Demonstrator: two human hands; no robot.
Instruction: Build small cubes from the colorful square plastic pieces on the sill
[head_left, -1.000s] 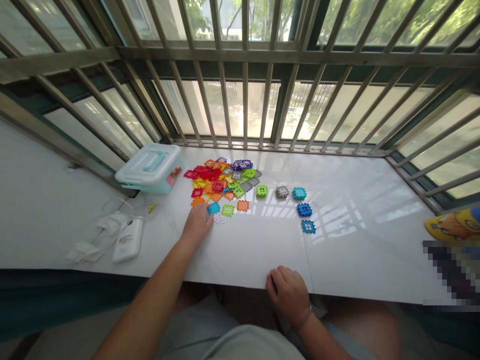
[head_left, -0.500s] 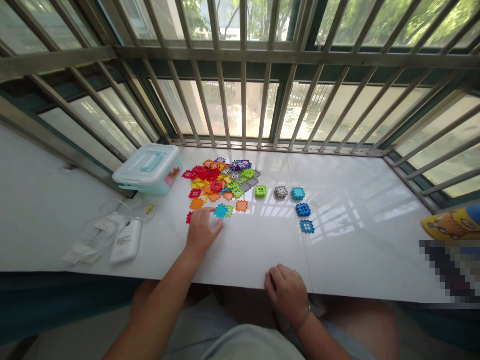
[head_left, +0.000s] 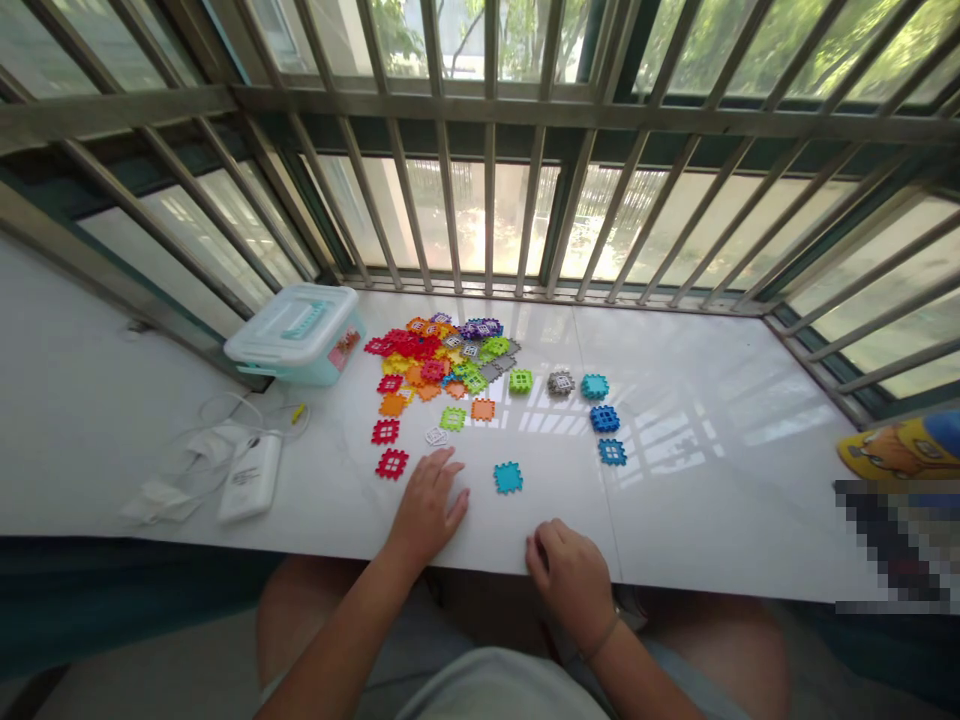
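Note:
My left hand [head_left: 429, 505] hovers over or rests on the white tabletop, fingers spread and nothing between them. A turquoise toothed square tile [head_left: 508, 477] lies flat to its right, apart from the fingers. Just beyond the fingertips are a white window-like piece [head_left: 436, 436] and a lime green tile [head_left: 453, 418]. Red window tiles [head_left: 392, 464] lie to the left of this hand. At the table's front edge, my right hand [head_left: 571, 572] is curled closed, with no piece showing in it. A heap of mixed coloured tiles [head_left: 420, 348] spreads farther back.
Small groups of green [head_left: 521, 381], grey [head_left: 561, 382], turquoise [head_left: 595, 386] and blue tiles [head_left: 604, 419] stand right of the heap. A lidded box [head_left: 300, 335], a white power bank [head_left: 250, 477] and cables occupy the left. Metal window bars [head_left: 487, 220] bound the back.
The turquoise tile has moved right and nearer to me, and my left hand has let go of it. That hand has drawn back toward me. My right hand is almost unmoved.

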